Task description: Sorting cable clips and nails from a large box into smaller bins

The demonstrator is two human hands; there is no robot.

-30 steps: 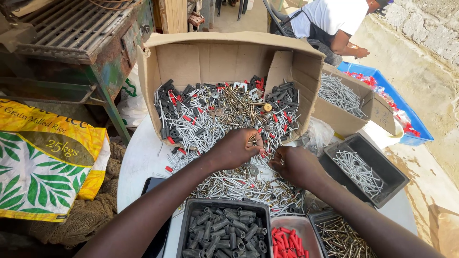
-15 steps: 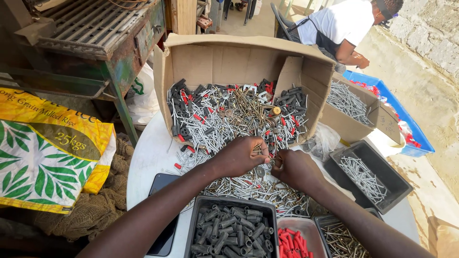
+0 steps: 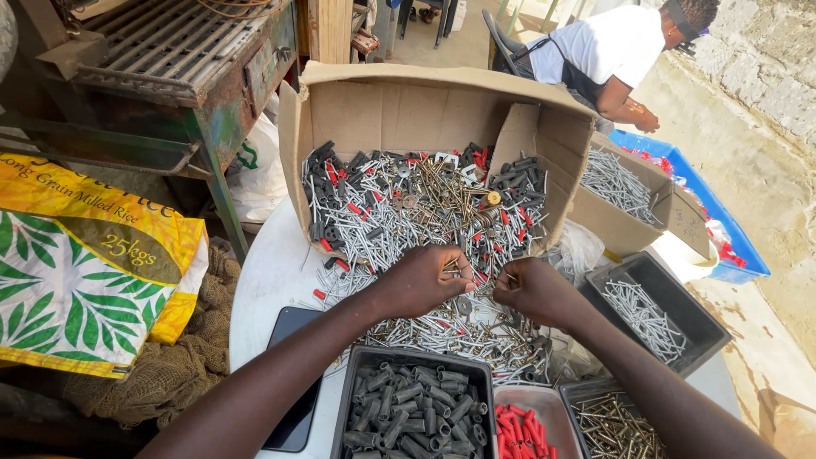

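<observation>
My left hand [image 3: 425,280] and my right hand [image 3: 534,291] hover side by side over a heap of mixed screws, nails and plastic wall plugs [image 3: 425,212] spilling out of an open cardboard box [image 3: 399,102]. Brass-coloured screws are pinched in the left hand's fingers. The right hand's fingertips pinch a small screw. Near me stand a black tray of grey plugs [image 3: 408,408], a tray of red plugs [image 3: 523,429] and a tray of brass screws [image 3: 612,425].
A black tray of silver nails [image 3: 650,310] and a smaller cardboard box of nails [image 3: 620,191] sit at the right. A dark phone [image 3: 293,374] lies on the white round table [image 3: 268,272]. A yellow-green sack [image 3: 76,263], a rusty metal stand [image 3: 170,59], a seated person [image 3: 612,51].
Both hands have drawn a little nearer to me over the loose heap and closer together; the left hand now pinches screws. The view has shifted slightly.
</observation>
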